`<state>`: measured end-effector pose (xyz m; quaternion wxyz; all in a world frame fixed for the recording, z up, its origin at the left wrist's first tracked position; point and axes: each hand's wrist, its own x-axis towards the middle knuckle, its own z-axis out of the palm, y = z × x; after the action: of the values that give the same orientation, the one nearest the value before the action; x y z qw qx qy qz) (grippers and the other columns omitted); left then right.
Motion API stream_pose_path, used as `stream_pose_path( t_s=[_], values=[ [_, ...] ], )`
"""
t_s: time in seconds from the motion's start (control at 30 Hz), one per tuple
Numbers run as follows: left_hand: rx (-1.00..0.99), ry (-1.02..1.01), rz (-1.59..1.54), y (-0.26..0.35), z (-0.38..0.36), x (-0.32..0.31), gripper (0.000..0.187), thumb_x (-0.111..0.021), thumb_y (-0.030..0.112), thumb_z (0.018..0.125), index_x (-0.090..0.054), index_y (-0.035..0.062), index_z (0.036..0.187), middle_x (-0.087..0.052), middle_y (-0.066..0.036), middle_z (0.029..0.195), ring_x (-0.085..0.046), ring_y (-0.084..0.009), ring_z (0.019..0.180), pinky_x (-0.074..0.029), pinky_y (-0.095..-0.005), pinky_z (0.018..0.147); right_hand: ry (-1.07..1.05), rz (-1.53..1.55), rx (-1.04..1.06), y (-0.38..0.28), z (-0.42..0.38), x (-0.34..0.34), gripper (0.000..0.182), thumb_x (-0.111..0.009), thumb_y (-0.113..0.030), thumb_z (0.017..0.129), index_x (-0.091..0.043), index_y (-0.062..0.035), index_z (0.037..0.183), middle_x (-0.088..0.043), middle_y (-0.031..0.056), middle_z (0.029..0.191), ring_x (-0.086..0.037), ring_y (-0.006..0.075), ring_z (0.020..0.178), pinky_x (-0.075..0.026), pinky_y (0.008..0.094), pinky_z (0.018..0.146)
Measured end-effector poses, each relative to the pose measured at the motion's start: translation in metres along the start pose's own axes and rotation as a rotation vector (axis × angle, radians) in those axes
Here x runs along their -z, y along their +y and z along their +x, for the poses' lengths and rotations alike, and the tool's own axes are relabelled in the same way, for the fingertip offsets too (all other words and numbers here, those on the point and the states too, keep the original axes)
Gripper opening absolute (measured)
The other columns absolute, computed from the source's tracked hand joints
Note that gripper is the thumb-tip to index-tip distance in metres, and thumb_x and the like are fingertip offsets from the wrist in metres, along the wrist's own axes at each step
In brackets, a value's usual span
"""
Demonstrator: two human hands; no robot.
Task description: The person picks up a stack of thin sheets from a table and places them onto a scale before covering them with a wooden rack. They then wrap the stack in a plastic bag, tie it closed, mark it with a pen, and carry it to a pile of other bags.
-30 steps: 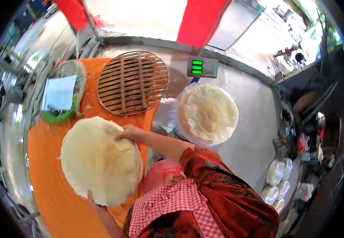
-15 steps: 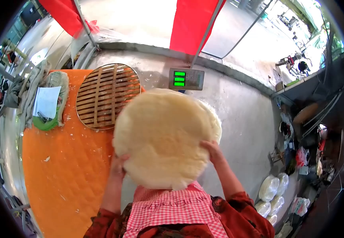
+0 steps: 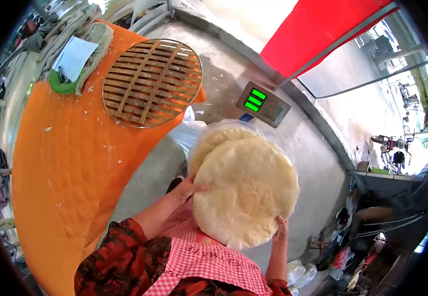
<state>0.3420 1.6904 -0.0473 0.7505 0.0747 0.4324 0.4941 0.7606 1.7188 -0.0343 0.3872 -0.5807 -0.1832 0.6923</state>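
Note:
A large, round, pale flatbread [image 3: 246, 192] is held tilted in front of my apron. My left hand [image 3: 190, 188] grips its left edge, the thumb on top. At the lower right edge my right hand [image 3: 281, 230] is closed on it, fingers partly hidden underneath. Behind lies another round flatbread [image 3: 216, 140], mostly covered, with clear plastic [image 3: 188, 132] around it. Just beyond is a scale's display [image 3: 263, 103] with lit green digits, too small to read.
To the left stands a table with an orange cover [image 3: 66, 172], bearing a round slatted bamboo rack [image 3: 152, 81]. A paper sheet [image 3: 76, 55] lies by a green object [image 3: 63, 83]. Filled plastic bags [image 3: 300, 274] sit on the floor at lower right.
The flatbread has moved down and to the right in view, baring more of the one behind. My view has turned, and the rack and scale display appear rotated.

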Motion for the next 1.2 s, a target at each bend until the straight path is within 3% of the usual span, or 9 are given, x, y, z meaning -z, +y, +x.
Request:
stream_pose_path(
  t_s=[0.37,0.5,0.6,0.7,0.8,0.9,1.0,1.1,1.2],
  values=[
    [0.098,-0.033,0.210,0.011,0.092,0.073,0.100,-0.083,0.013,0.069,-0.022,0.0041,0.148,-0.044,-0.012,0.140,-0.044,-0.0216,0.127,-0.038,-0.0331,0.103,0.061,-0.024,-0.102,0.062,0.085,0.009,0.060,-0.063,-0.022,0.081,-0.041,-0.0038,0.134,-0.056,0.0103,0.124,-0.056,0.0288,0.113,-0.049,0.0425,0.094],
    [0.082,0.088,0.200,-0.008,0.090,0.071,0.091,-0.082,0.005,0.068,-0.032,0.0060,0.144,-0.049,-0.010,0.135,-0.048,-0.0213,0.123,-0.040,-0.0347,0.103,0.103,-0.026,-0.141,0.058,0.075,0.011,0.064,-0.064,-0.022,0.080,-0.039,-0.0052,0.136,-0.054,0.0092,0.127,-0.053,0.0293,0.117,-0.047,0.0437,0.098],
    [-0.002,-0.014,0.382,0.022,0.078,0.050,0.091,-0.082,0.005,0.068,-0.032,0.0030,0.144,-0.049,-0.012,0.135,-0.047,-0.0215,0.123,-0.040,-0.0337,0.103,0.216,-0.053,-0.183,0.056,0.069,0.016,0.058,-0.062,-0.028,0.085,-0.043,-0.0051,0.134,-0.053,0.0106,0.130,-0.053,0.0311,0.118,-0.045,0.0459,0.099],
    [0.112,0.137,0.282,0.006,0.100,0.071,0.091,-0.083,0.006,0.067,-0.032,0.0003,0.143,-0.049,-0.013,0.135,-0.048,-0.0221,0.122,-0.041,-0.0329,0.102,0.252,-0.052,-0.234,0.065,0.063,0.012,0.060,-0.062,-0.030,0.085,-0.041,-0.0064,0.136,-0.052,0.0098,0.131,-0.052,0.0310,0.119,-0.045,0.0469,0.099],
    [0.023,0.024,0.267,0.028,0.101,0.082,0.094,-0.084,0.008,0.067,-0.030,-0.0012,0.144,-0.048,-0.013,0.135,-0.050,-0.0232,0.120,-0.044,-0.0342,0.098,0.163,-0.116,-0.174,0.062,0.058,-0.015,0.059,-0.061,-0.030,0.087,-0.039,-0.0069,0.137,-0.051,0.0091,0.132,-0.051,0.0302,0.121,-0.044,0.0474,0.100],
    [0.023,0.171,0.119,0.014,0.099,0.082,0.089,-0.085,0.010,0.064,-0.037,0.0015,0.138,-0.046,-0.016,0.136,-0.047,-0.0263,0.124,-0.040,-0.0347,0.102,0.145,-0.172,-0.216,0.040,0.053,-0.052,0.058,-0.059,-0.029,0.090,-0.037,-0.0074,0.139,-0.049,0.0087,0.135,-0.049,0.0295,0.123,-0.043,0.0458,0.102],
    [-0.286,0.313,0.608,0.018,0.083,0.068,0.084,-0.081,0.014,0.070,-0.036,0.0042,0.141,-0.043,-0.018,0.137,-0.044,-0.0308,0.126,-0.038,-0.0393,0.105,0.150,-0.179,-0.232,0.022,0.041,-0.071,0.060,-0.059,-0.033,0.091,-0.035,-0.0061,0.140,-0.046,0.0084,0.139,-0.045,0.0290,0.128,-0.038,0.0438,0.106],
    [-0.751,0.320,1.208,0.050,0.025,0.036,0.074,-0.072,0.025,0.078,-0.037,0.0085,0.141,-0.041,-0.021,0.136,-0.040,-0.0332,0.129,-0.031,-0.0484,0.108,0.372,-0.717,0.201,0.026,0.044,-0.025,0.070,-0.062,-0.039,0.089,-0.032,-0.0058,0.143,-0.042,0.0114,0.144,-0.039,0.0313,0.133,-0.033,0.0426,0.108],
    [-0.925,-0.249,1.447,0.005,-0.016,0.016,0.060,-0.062,0.042,0.081,-0.048,0.0159,0.133,-0.039,-0.016,0.141,-0.034,-0.0333,0.134,-0.023,-0.0588,0.108,0.372,-1.650,0.932,-0.030,0.031,-0.129,0.069,-0.066,-0.035,0.083,-0.039,-0.0057,0.139,-0.039,0.0166,0.145,-0.037,0.0345,0.134,-0.030,0.0483,0.108]
  ],
)
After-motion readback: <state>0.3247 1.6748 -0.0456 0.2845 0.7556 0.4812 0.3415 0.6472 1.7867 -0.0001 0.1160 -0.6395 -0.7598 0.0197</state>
